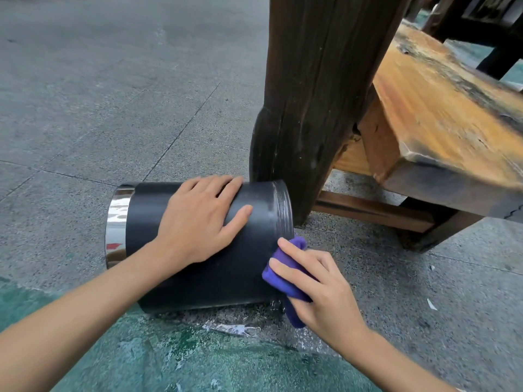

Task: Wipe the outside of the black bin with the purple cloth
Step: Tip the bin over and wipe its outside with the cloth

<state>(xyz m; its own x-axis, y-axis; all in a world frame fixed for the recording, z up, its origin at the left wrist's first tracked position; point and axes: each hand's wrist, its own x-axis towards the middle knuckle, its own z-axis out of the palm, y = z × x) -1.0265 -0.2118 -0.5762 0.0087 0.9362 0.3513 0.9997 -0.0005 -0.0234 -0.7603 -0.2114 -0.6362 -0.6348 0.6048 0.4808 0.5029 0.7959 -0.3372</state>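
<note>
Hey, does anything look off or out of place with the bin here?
The black bin lies on its side on the stone ground, chrome rim toward the left, not upright. The left hand presses on it; the right hand holds the purple cloth at its end. Whitish smears show near that end.

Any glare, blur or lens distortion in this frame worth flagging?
Head view: soft, even daylight with no hard shadows; bright reflections on the chrome band of the black bin; the wooden bench is smeared at the right edge, and wide-angle bending shows there; both hands and the purple cloth are sharp.
</note>
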